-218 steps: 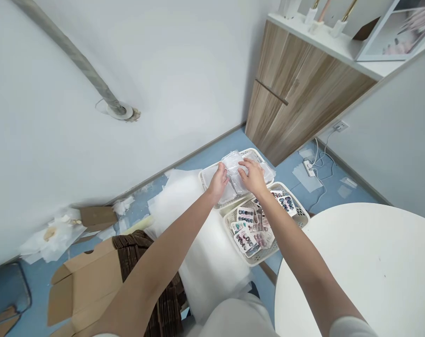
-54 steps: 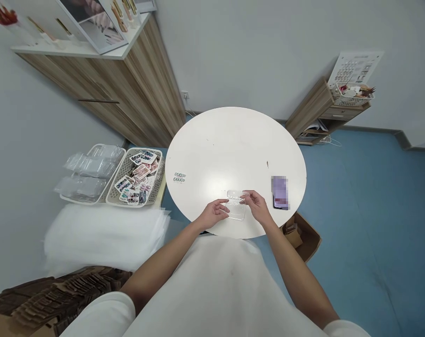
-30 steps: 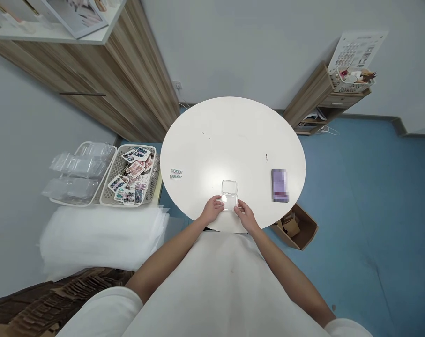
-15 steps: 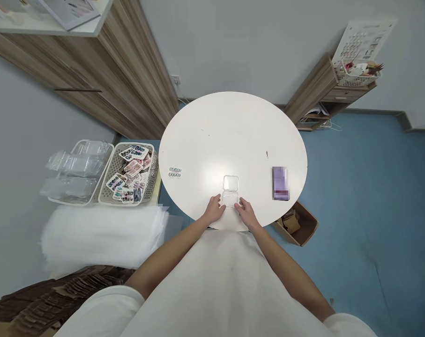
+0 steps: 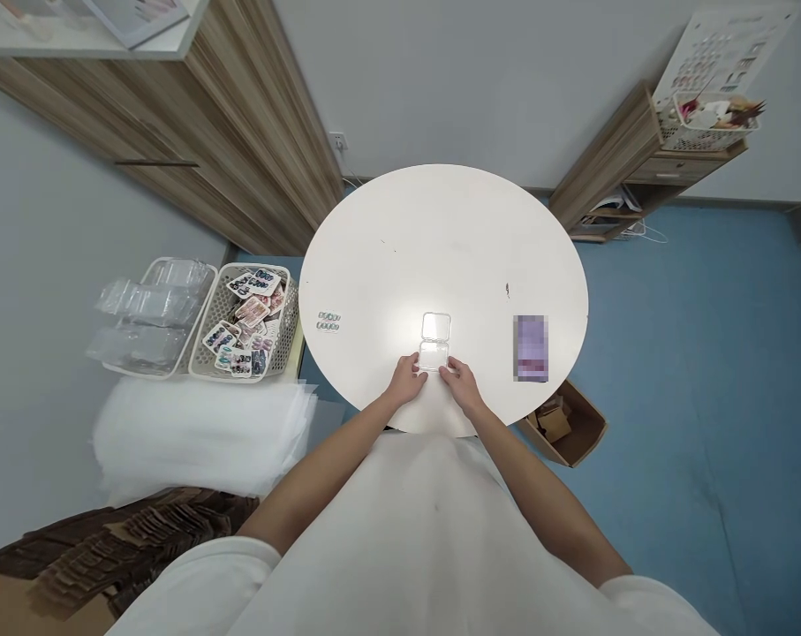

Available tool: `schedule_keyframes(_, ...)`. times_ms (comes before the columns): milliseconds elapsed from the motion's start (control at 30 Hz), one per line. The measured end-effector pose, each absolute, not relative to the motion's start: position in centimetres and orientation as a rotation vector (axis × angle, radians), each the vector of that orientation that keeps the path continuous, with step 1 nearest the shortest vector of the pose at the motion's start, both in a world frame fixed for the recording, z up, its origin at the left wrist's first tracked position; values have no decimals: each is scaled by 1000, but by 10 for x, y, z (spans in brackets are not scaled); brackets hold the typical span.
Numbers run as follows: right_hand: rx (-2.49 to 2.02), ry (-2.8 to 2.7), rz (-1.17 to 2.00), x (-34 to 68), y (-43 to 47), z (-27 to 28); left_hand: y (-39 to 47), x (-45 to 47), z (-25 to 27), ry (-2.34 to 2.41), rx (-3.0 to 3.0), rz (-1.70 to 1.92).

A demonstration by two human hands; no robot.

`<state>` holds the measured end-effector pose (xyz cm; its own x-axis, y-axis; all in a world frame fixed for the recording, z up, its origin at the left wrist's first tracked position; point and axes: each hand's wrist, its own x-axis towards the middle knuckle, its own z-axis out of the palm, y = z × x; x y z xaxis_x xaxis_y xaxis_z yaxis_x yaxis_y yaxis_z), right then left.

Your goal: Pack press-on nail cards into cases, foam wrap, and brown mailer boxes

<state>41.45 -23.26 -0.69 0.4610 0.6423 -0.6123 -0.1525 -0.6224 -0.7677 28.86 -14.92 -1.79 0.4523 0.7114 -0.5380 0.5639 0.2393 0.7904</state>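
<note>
A small clear plastic box (image 5: pixel 434 356) lies on the white round table (image 5: pixel 466 230), its hinged lid folded back away from me. My left hand (image 5: pixel 408 382) grips the box's left near corner between thumb and fingers. On the opposite side, my right hand (image 5: pixel 461 384) holds the right near corner the same way. Whether anything lies inside the box is hard to make out. To the left on the tabletop rests a set of press-on nails (image 5: pixel 328 321) in two rows. A purple, blurred-out item (image 5: pixel 531 347) sits on the right.
Left of the table stand a basket of nail sets on cards (image 5: pixel 284 344) and a basket of clear plastic packaging (image 5: pixel 149 309). White foam sheets (image 5: pixel 201 433) are stacked nearer me. An open cardboard box (image 5: pixel 582 428) is on the floor at right, below the table edge.
The clear box has moved slightly away from me across the table, with both hands on it. The camera view has shifted a little.
</note>
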Motion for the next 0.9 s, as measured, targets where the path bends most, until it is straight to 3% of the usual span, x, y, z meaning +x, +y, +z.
schedule_keyframes(600,-1765,-590,1261,424,-236,-21,-158,296,-21,1238,1427,215)
schedule_keyframes(900,-1934,-892,909,396,-228,0,-130,228,-11,1215,1658,215)
